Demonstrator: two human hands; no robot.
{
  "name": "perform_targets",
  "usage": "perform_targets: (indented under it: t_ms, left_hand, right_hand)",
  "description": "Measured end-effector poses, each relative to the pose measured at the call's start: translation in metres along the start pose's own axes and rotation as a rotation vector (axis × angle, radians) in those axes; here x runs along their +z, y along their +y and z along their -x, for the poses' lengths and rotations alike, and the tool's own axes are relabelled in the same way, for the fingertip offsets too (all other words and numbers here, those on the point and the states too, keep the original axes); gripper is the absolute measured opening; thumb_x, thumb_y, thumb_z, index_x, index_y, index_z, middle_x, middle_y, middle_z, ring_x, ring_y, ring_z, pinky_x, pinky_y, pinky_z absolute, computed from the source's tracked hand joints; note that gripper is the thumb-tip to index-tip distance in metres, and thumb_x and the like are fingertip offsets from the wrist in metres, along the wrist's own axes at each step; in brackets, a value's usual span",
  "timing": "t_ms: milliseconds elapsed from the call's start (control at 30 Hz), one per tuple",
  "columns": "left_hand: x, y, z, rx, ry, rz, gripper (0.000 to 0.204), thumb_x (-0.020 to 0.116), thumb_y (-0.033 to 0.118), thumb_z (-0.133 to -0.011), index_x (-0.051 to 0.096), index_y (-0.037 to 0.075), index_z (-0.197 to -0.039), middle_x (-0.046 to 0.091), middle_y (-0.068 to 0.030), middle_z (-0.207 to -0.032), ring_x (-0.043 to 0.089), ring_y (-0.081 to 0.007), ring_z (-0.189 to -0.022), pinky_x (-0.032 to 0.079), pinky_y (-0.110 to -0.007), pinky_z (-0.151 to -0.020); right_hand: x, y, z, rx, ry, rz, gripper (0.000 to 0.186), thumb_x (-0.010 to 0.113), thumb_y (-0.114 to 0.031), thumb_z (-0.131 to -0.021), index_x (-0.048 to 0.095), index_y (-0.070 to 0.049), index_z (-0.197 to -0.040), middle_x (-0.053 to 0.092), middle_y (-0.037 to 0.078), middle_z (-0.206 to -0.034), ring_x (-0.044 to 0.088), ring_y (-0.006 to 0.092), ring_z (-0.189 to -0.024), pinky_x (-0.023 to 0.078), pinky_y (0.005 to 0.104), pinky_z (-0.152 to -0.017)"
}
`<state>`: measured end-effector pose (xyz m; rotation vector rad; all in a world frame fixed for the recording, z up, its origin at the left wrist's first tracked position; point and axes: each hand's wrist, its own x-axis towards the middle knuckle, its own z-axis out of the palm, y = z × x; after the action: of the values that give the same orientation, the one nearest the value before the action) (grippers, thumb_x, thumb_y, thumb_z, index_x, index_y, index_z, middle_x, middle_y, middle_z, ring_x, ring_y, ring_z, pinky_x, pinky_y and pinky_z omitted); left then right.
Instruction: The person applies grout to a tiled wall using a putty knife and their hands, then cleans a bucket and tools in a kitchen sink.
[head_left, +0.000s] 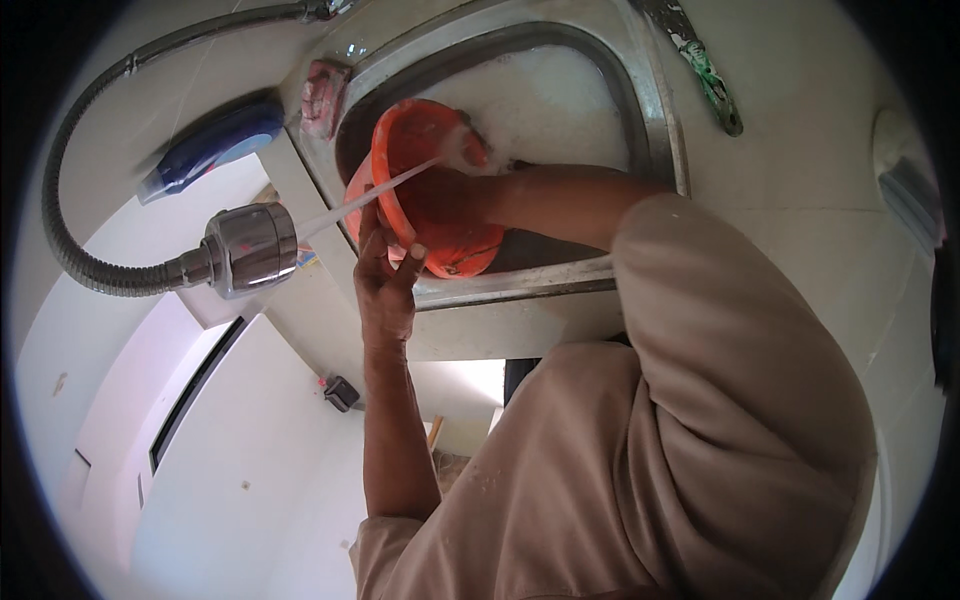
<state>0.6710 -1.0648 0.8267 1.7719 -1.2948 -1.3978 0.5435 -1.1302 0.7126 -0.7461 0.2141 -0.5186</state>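
My left hand (388, 275) grips the rim of an orange plastic tub (470, 250), tilted in a metal sink (652, 110). My right hand (450, 200) reaches into the tub, its fingers hidden in shadow. A stream of water from a chrome tap head (250, 250) on a flexible hose (70, 145) crosses the tub's mouth. Milky suds (540, 105) lie in the sink behind it.
A pink soap block or sponge (322, 98) sits at the sink's left corner, near a blue bottle (225, 145). A tool with a white-and-green handle (705, 75) lies on the right counter (780, 160). A small dark object (340, 393) is below left.
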Motion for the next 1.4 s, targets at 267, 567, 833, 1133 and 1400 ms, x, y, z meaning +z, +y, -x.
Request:
perform_targets:
  t_ms: [267, 567, 833, 1133, 1400]
  left_hand:
    - [0.001, 0.004, -0.003, 0.047, -0.029, 0.067, 0.024, 0.079, 0.010, -0.080, 0.069, 0.006, -0.101, 0.038, -0.0133, -0.158, 0.025, -0.0286, -0.151, 0.020, -0.047, -0.121]
    - [-0.009, -0.009, 0.014, 0.034, -0.028, -0.092, 0.014, 0.075, 0.007, -0.077, 0.067, 0.003, -0.088, 0.030, -0.0172, -0.162, 0.028, -0.0306, -0.150, 0.029, -0.044, -0.116]
    - [-0.010, -0.008, 0.008, 0.029, -0.059, -0.059, 0.012, 0.075, 0.006, -0.079, 0.064, 0.005, -0.085, 0.030, -0.0181, -0.162, 0.028, -0.0309, -0.150, 0.026, -0.043, -0.118]
    - [-0.014, 0.001, 0.007, 0.076, -0.036, -0.062, 0.016, 0.072, 0.005, -0.082, 0.066, 0.002, -0.096, 0.031, -0.0146, -0.162, 0.030, -0.0301, -0.149, 0.027, -0.041, -0.118]
    - [-0.022, 0.024, 0.002, 0.033, -0.103, 0.264, 0.061, 0.064, 0.004, -0.089, 0.043, -0.004, -0.147, 0.059, -0.0114, -0.136, 0.053, -0.0205, -0.128, 0.037, -0.035, -0.112]
  right_hand:
    - [0.004, -0.029, 0.019, -0.153, -0.028, 0.189, 0.024, 0.063, -0.009, -0.085, 0.063, -0.007, -0.109, 0.066, 0.005, -0.104, 0.063, 0.0178, -0.101, 0.051, 0.0326, -0.085]
    - [0.014, -0.020, 0.012, -0.150, -0.043, 0.776, 0.025, 0.062, -0.015, -0.089, 0.065, -0.009, -0.114, 0.067, 0.008, -0.109, 0.064, 0.0197, -0.105, 0.051, 0.0338, -0.088]
    - [-0.006, 0.073, -0.001, -0.027, 0.223, 0.641, 0.026, 0.061, -0.025, -0.090, 0.067, -0.007, -0.108, 0.067, 0.012, -0.118, 0.063, 0.0233, -0.110, 0.050, 0.0395, -0.092]
    - [-0.014, 0.088, 0.002, 0.269, 0.343, 1.269, 0.025, 0.065, -0.025, -0.082, 0.071, -0.006, -0.097, 0.068, 0.014, -0.116, 0.068, 0.0315, -0.098, 0.053, 0.0412, -0.089]
    - [0.002, -0.027, 0.103, -0.147, 1.325, 1.849, 0.034, 0.072, -0.021, -0.079, 0.064, -0.008, -0.109, 0.061, 0.017, -0.117, 0.053, 0.0338, -0.116, 0.042, 0.0482, -0.095]
